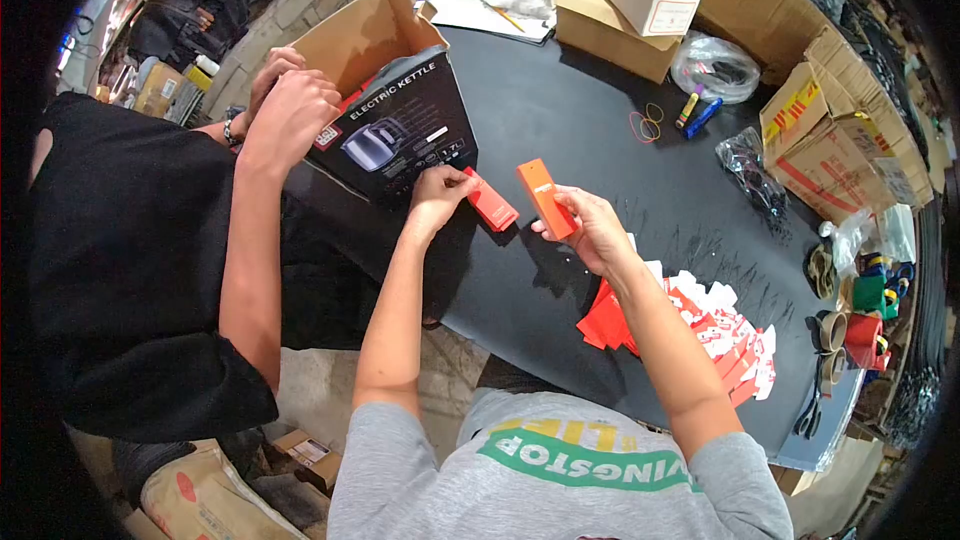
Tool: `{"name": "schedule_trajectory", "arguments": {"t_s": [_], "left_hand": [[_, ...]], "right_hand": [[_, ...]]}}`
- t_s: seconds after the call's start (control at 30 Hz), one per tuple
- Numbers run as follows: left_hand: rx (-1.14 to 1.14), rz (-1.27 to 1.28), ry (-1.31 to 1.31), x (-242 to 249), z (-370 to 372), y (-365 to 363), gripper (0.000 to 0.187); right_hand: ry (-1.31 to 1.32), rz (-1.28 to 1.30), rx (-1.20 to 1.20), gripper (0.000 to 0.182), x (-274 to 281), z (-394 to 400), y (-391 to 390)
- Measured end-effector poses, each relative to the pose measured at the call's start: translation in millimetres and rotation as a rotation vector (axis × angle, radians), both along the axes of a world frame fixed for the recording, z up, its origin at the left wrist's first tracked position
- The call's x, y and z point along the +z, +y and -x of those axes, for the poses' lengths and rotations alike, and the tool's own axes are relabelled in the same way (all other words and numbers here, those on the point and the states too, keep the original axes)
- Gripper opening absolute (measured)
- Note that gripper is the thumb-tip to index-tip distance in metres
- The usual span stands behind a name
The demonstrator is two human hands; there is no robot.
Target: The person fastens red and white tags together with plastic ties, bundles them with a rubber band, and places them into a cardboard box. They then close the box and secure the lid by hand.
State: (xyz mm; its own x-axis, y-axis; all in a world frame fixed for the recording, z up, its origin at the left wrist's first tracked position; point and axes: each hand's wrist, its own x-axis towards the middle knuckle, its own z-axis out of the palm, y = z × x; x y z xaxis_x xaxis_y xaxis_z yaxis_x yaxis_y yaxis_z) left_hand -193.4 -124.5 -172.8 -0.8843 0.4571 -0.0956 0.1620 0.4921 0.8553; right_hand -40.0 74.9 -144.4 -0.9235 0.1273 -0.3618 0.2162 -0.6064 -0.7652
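Between the thumb and fingers of my right hand (590, 227) is a slim orange-red box (544, 197), held tilted above the dark table. My left hand (440, 198) pinches the upper end of a small red box (491, 202), which lies slanted close over the tabletop. Below my right forearm spreads a pile of flat red and white cartons (690, 325). Just beyond my left hand stands a large open electric kettle carton (400, 125) with red things inside.
At my left, a co-worker in black rests both hands (290, 105) on the kettle carton's rim. Cardboard boxes (615, 25) stand at the back, with markers (703, 118) and rubber bands (648, 124) nearer. Tape rolls (831, 332) and scissors (808, 415) lie along the right edge.
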Motion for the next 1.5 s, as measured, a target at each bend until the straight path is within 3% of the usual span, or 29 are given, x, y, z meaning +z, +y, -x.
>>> {"name": "schedule_trajectory", "arguments": {"t_s": [0.03, 0.17, 0.23, 0.3, 0.37, 0.4, 0.6, 0.73, 1.1, 1.2, 1.43, 1.5], "left_hand": [[0.002, -0.005, 0.013, 0, 1, 0, 0.022], [-0.006, -0.062, -0.074, -2, 8, -1, 0.020], [-0.022, -0.051, -0.085, 3, 11, -1, 0.023], [-0.084, 0.094, -0.111, 7, 15, -1, 0.027], [-0.084, 0.100, -0.103, 10, 15, -1, 0.028], [-0.087, 0.106, -0.096, 10, 15, -1, 0.028], [-0.126, 0.129, -0.109, 12, 20, -2, 0.027], [-0.127, 0.104, -0.131, 12, 18, -2, 0.027], [-0.111, 0.094, -0.062, 3, 18, -1, 0.027], [-0.097, 0.116, -0.014, 5, 16, -1, 0.025], [-0.054, 0.052, 0.036, 19, 8, 1, 0.022], [-0.104, 0.162, 0.160, 24, 4, 2, 0.021]], "right_hand": [[-0.010, 0.104, -0.016, 0.030, -1, -1, 0], [0.001, 0.087, -0.020, 0.029, 4, -2, -10], [0.110, -0.231, -0.004, 0.026, 1, 5, -17], [0.165, -0.300, -0.028, 0.025, -12, 14, -25], [0.468, -1.024, -0.188, 0.025, -20, 21, -30], [0.560, -1.167, -0.220, 0.030, -20, 22, -32], [0.671, -1.695, -0.104, 0.039, -38, 20, -42], [0.663, -1.718, -0.083, 0.043, -41, 17, -45], [0.578, -1.365, 0.134, 0.043, -28, 16, -39], [0.670, -1.412, 0.036, 0.040, -35, 20, -40], [0.727, -1.580, 0.064, 0.040, -41, 21, -39], [0.712, -1.615, 0.091, 0.039, -39, 21, -38]]}}
